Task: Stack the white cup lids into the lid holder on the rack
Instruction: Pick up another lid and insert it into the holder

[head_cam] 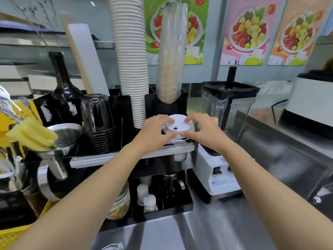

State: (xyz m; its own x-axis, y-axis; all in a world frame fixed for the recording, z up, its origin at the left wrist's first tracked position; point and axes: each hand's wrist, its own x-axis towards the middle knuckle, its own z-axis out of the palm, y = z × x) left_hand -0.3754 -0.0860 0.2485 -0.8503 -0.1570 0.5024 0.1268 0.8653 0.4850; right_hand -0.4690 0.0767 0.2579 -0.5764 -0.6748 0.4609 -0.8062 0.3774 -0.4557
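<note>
Both hands, left hand and right hand, pinch the white lid at nine and three o'clock; uneven pressure could jam it tilted in the lid holder.

The white blender base bears a small blue label, seemingly reading "Hianyio"; other print is illegible.

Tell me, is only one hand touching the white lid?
No, both the left hand and the right hand have fingers on the white lid.
</note>
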